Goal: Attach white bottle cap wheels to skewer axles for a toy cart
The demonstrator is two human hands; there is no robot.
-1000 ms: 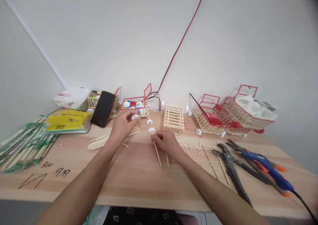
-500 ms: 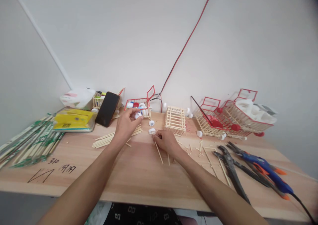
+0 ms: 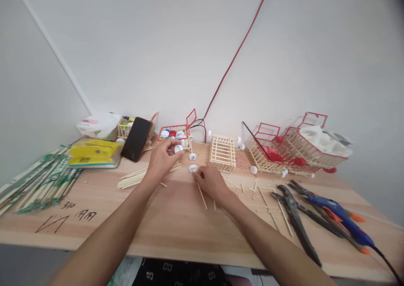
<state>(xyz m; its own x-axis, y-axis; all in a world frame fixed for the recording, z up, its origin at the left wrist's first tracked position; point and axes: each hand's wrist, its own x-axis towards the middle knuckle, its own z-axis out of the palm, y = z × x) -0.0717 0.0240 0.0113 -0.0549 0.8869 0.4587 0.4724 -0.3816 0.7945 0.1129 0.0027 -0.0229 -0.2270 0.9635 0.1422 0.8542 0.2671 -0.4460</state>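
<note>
My left hand (image 3: 162,160) is closed, pinching a white bottle cap (image 3: 178,149) between thumb and fingers. It hovers in front of a red-rimmed stick basket (image 3: 173,133) filled with caps. My right hand (image 3: 210,181) is also closed, its fingertips on a thin wooden stick whose tip meets a second white cap (image 3: 192,168); whether the stick is fixed in that cap I cannot tell. Another white cap (image 3: 192,156) lies just behind. Below the right hand, a longer stick (image 3: 202,196) slants across the table. Right of the caps stands a slatted stick frame (image 3: 222,151).
Loose sticks (image 3: 134,178) lie left, near a phone (image 3: 136,139), a yellow packet (image 3: 94,153) and wrapped stick bundles (image 3: 47,181). On the right are stick carts (image 3: 268,153), cutting pliers (image 3: 296,218) and a blue glue gun (image 3: 339,214). Cut stick bits litter the wood tabletop (image 3: 186,235).
My left hand has shifted slightly right, and the cap in it now shows more fully. My right hand has hardly moved.
</note>
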